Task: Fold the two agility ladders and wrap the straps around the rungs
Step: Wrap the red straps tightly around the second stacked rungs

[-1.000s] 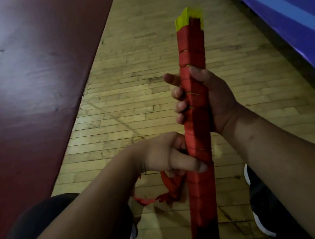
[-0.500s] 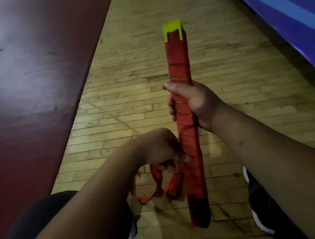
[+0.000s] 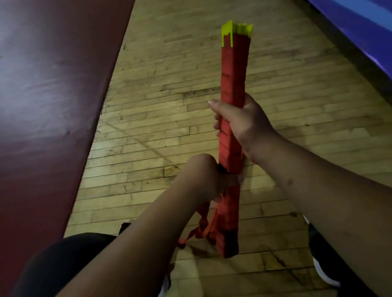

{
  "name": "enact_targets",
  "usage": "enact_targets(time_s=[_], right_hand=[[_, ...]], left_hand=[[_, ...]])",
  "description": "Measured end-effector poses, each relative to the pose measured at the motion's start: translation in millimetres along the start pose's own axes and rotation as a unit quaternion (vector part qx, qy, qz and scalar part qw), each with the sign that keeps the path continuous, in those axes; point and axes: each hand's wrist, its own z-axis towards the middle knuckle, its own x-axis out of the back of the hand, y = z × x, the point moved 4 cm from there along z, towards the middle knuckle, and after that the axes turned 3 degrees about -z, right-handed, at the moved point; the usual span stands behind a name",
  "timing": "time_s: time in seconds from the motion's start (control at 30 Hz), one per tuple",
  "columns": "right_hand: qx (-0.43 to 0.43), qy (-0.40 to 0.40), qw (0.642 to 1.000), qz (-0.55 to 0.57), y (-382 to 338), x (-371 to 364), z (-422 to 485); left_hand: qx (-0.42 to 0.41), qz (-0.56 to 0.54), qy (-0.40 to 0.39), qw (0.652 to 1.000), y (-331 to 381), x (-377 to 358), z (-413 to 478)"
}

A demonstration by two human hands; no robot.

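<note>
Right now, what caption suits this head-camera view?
Right hand and left hand grip strap-wound ladder rungs; loose red strap dangles.

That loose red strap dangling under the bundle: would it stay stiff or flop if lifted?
The strap probably flops: it hangs in limp loops below the left hand. It looks thin and flat, so likely light. The wrapped bundle seems stiffer, jutting straight above the right hand.
</note>
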Motion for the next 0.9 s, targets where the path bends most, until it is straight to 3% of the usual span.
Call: enact_targets(time_s=[0.27, 0.47, 0.6, 0.77, 0.9], right_hand=[[0.001, -0.036, 0.996, 0.076, -11.0, 5.2, 4.8], [0.004, -0.071, 0.997, 0.025, -10.0, 3.6, 0.7], [-0.009, -0.143, 0.984, 0.106, -28.2, 9.2, -12.1], [-0.054, -0.288, 0.93, 0.221, -47.7, 11.8, -32.1], [-0.085, -0.366, 0.893, 0.247, -45.6, 6.2, -43.3]], left_hand=[[-0.02, -0.06, -0.005, 0.998, 0.0, 16.4, -6.4], [-0.024, -0.079, -0.012, 0.996, -4.1, 17.0, -6.5], [-0.089, -0.143, -0.109, 0.98, 2.7, 24.6, -15.8], [-0.19, -0.227, -0.274, 0.915, 10.0, 16.8, -27.9], [-0.194, -0.259, -0.297, 0.898, 12.6, 2.7, -27.5]])
